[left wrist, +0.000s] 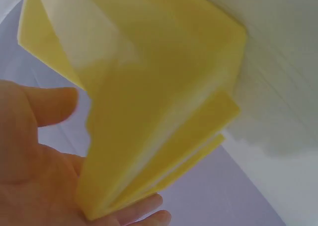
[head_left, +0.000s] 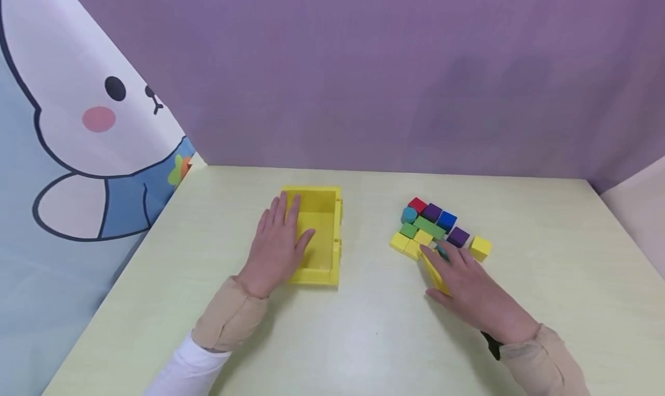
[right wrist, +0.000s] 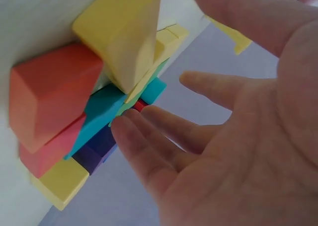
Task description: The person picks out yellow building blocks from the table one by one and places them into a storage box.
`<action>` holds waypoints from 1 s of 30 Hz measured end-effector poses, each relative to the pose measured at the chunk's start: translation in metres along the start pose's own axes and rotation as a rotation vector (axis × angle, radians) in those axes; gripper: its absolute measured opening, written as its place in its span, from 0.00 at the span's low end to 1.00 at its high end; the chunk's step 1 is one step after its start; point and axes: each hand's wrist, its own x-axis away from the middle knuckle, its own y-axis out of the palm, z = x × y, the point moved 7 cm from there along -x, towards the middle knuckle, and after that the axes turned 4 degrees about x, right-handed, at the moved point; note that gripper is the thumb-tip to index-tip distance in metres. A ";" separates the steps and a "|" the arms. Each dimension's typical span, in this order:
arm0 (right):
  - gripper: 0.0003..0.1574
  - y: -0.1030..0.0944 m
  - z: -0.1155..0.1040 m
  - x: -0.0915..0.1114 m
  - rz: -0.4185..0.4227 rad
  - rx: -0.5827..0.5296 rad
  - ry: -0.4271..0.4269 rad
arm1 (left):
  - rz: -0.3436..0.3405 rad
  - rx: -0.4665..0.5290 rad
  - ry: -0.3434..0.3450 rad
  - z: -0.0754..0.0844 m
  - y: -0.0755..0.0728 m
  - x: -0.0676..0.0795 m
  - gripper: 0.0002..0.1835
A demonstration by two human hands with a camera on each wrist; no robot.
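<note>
My left hand [head_left: 275,249] rests on the left rim of a yellow plastic box [head_left: 314,278], its fingers straight and the thumb over the inside. The left wrist view shows the palm against the box wall [left wrist: 144,87]. My right hand [head_left: 478,295] is over the near side of a cluster of colored blocks, partly covering a yellow block [head_left: 435,273]. In the right wrist view its fingers are spread, with nothing gripped. Beside them are the yellow block [right wrist: 124,37], a teal block [right wrist: 104,114] and a red block [right wrist: 54,97], which the hand hides from the head view.
Around the right hand lie green [head_left: 430,227], purple [head_left: 458,236], blue [head_left: 447,220] and red [head_left: 417,205] blocks, plus a yellow cube [head_left: 480,248] at the right. All rest on a pale table [head_left: 363,338]. A purple cloth [head_left: 363,84] hangs behind it.
</note>
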 end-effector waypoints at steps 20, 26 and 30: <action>0.37 0.009 0.004 -0.005 -0.095 -0.049 0.090 | 0.064 0.029 -0.068 -0.020 0.000 0.001 0.33; 0.37 0.009 0.002 -0.006 -0.124 -0.015 0.104 | 0.066 0.014 -0.089 -0.023 0.003 0.002 0.35; 0.38 0.007 0.003 -0.007 -0.122 0.002 0.110 | 0.115 -0.013 -0.068 -0.021 0.003 0.001 0.37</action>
